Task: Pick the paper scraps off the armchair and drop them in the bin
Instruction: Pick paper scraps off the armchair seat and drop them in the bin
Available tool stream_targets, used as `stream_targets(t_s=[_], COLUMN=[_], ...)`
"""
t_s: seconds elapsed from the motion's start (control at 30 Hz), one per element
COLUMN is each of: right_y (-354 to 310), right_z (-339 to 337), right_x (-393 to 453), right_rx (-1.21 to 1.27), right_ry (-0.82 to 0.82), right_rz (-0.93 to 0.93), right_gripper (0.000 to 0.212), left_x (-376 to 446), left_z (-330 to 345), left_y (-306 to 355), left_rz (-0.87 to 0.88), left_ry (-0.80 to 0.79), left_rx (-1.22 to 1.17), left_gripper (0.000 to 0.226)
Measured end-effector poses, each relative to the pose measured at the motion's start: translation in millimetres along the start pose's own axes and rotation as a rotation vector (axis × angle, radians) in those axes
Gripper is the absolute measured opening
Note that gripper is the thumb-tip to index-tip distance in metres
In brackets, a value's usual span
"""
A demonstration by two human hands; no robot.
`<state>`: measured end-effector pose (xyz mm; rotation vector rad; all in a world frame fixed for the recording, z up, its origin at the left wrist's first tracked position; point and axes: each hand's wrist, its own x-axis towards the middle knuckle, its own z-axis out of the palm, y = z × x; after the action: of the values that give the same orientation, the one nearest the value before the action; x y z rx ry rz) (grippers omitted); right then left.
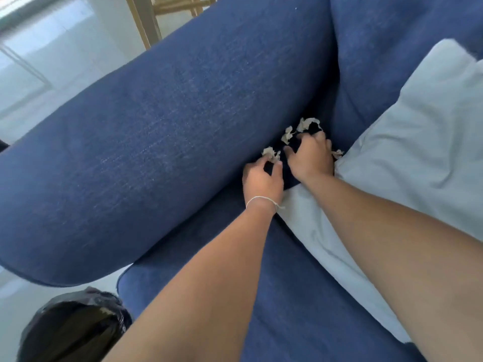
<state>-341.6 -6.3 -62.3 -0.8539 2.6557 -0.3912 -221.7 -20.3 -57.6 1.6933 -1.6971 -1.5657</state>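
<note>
Several crumpled beige paper scraps lie in the crease between the blue armchair's seat and its left arm (162,121). My left hand (261,178) pinches one scrap (271,154) between thumb and fingertips. My right hand (311,156) is spread with curled fingers over the seat, its fingertips next to a small scrap (287,135) and a bigger one (308,124). Another scrap (337,153) peeks out to the right of that hand, against the pillow. The bin (73,327), lined with a black bag, stands on the floor at the bottom left.
A pale grey pillow (418,142) fills the right side of the seat and lies under my right forearm. The blue backrest (407,43) rises at the top right. Wooden chair legs (146,24) stand on the light floor beyond the armrest.
</note>
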Motion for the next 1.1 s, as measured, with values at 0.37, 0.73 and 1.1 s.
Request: stream_targets(t_s=[0.37, 0.73, 1.1], right_y=[3.8, -4.1, -95.8], right_z=[11.5, 13.3, 15.9], right_x=[26.3, -60.5, -214.0], right_rx=[0.064, 0.399, 0.551], right_ry=[-0.004, 0.041, -0.063], right_rz=[0.029, -0.002, -0.165], right_gripper=[0.021, 0.015, 0.014], left_x=[63.0, -40.1, -135.3], left_z=[28.0, -69.4, -238.6], left_y=[2.8, -53.5, -127.4], left_rz=[-0.483, -0.373, -0.307], left_ry=[0.118, 0.135, 0.272], left_rx=[-0.105, -0.569, -0.342], left_gripper=[0.037, 0.018, 0.025])
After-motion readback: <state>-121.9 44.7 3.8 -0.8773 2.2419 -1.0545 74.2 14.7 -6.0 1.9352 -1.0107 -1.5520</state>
